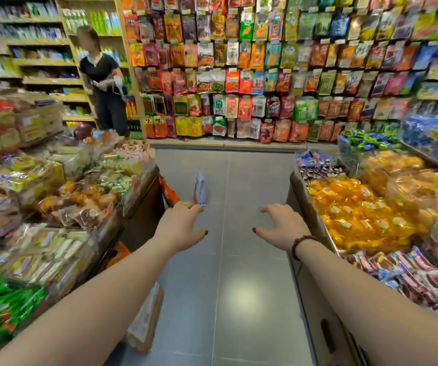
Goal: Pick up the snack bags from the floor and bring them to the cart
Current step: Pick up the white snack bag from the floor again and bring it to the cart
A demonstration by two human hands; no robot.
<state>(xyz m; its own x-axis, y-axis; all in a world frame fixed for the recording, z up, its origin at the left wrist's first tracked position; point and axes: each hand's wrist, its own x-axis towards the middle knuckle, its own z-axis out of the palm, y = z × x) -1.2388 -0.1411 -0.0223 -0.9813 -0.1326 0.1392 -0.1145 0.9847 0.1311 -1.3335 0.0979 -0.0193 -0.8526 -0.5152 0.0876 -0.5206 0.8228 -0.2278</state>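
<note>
My left hand [181, 225] reaches forward over the aisle floor, and its fingertips pinch the lower end of a white and blue snack bag [199, 187] that sticks out beyond them, seen almost edge-on. An orange snack bag [169, 191] leans at the foot of the left display's corner. My right hand [281, 225] is stretched out beside the left one, palm down, fingers loosely bent, holding nothing. No cart is in view.
Display tables piled with packaged snacks flank the grey tiled aisle [239, 286] on the left [138, 207] and right [302, 207]. A wall of hanging snack packs [239, 75] closes the far end. A person [104, 83] stands at the back left. A cardboard box [144, 320] sits by the left display.
</note>
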